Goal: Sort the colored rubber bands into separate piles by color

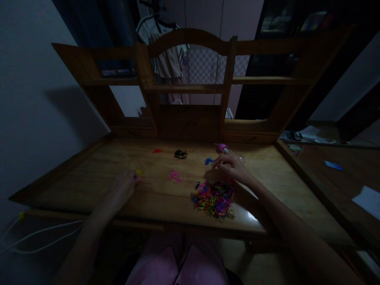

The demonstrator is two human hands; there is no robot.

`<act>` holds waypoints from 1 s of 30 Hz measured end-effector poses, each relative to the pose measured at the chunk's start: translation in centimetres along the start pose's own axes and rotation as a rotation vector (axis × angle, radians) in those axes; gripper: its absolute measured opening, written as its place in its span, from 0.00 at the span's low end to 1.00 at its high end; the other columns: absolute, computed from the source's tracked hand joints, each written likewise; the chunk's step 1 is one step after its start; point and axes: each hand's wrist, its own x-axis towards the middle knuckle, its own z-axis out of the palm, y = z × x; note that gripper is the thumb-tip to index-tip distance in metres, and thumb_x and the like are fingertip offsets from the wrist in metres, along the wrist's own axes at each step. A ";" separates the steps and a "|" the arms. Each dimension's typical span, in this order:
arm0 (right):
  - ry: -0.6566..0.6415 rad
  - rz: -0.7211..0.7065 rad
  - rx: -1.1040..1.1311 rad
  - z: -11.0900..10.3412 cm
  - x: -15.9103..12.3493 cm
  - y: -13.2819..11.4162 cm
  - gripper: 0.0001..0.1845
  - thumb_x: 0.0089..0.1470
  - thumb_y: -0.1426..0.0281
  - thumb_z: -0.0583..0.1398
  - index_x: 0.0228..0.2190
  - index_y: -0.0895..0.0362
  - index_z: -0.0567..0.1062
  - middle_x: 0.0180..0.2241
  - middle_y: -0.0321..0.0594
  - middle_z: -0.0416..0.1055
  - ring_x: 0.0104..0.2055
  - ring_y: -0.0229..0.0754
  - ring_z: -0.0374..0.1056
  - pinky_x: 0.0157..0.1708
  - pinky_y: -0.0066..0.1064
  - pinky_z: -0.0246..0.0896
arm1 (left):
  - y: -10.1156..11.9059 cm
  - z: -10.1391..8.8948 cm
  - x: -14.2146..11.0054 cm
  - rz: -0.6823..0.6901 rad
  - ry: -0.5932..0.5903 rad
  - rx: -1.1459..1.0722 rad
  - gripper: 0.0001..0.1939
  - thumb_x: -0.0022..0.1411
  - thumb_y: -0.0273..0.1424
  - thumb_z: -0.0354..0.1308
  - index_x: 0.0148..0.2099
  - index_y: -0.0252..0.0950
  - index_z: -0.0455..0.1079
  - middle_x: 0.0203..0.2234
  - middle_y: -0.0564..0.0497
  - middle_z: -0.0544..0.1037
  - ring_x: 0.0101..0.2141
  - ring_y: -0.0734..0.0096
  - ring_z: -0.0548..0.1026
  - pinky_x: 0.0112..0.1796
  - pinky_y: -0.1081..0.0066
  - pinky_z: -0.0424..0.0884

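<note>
A mixed pile of small coloured rubber bands (214,200) lies near the table's front edge. Just behind it, my right hand (231,168) has its fingertips drawn together beside a small group of blue rubber bands (208,161); anything in the pinch is too small to make out. To the left, my left hand (124,186) is closed, its fingertips beside some yellow rubber bands (140,172); what it holds, if anything, is hidden. Between the hands are separate groups of pink rubber bands (174,175), black rubber bands (180,154) and red rubber bands (157,151).
A pink-topped object with a clear body (222,148) lies behind my right hand. The wooden table (160,198) has a shelf unit (187,89) along its back. A white cable (44,229) hangs at the left front. Papers lie on a surface at the right.
</note>
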 end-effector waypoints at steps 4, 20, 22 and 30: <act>-0.001 -0.012 -0.010 0.2 0.0 0.4 0.10 0.53 0.73 0.56 0.30 0.58 0.78 0.34 0.42 0.75 0.38 0.44 0.69 0.40 0.36 0.61 | 2.1 -1.1 5.2 0.120 0.026 0.100 0.12 0.63 0.36 0.44 0.34 0.36 0.64 0.34 0.43 0.70 0.39 0.54 0.68 0.43 0.59 0.64; 0.013 -0.003 -0.037 0.0 -0.1 0.7 0.10 0.54 0.74 0.56 0.31 0.57 0.78 0.34 0.42 0.75 0.38 0.44 0.68 0.39 0.36 0.61 | 17.2 -2.9 0.9 0.458 -0.195 -0.474 0.12 0.67 0.36 0.49 0.48 0.40 0.70 0.44 0.47 0.72 0.46 0.63 0.69 0.49 0.63 0.66; 0.003 0.000 -0.038 0.1 0.0 0.7 0.10 0.54 0.74 0.56 0.31 0.57 0.78 0.34 0.42 0.75 0.38 0.44 0.68 0.39 0.37 0.61 | 19.2 -2.7 -0.9 0.509 -0.244 -0.538 0.11 0.67 0.36 0.51 0.48 0.42 0.69 0.44 0.49 0.72 0.46 0.65 0.70 0.48 0.65 0.67; 0.011 0.008 -0.024 0.0 0.0 0.4 0.11 0.54 0.74 0.55 0.31 0.57 0.78 0.34 0.41 0.75 0.38 0.44 0.68 0.40 0.36 0.61 | 21.6 -0.9 -2.3 0.548 -0.276 -0.562 0.11 0.67 0.28 0.52 0.50 0.43 0.67 0.46 0.50 0.69 0.49 0.67 0.67 0.49 0.67 0.66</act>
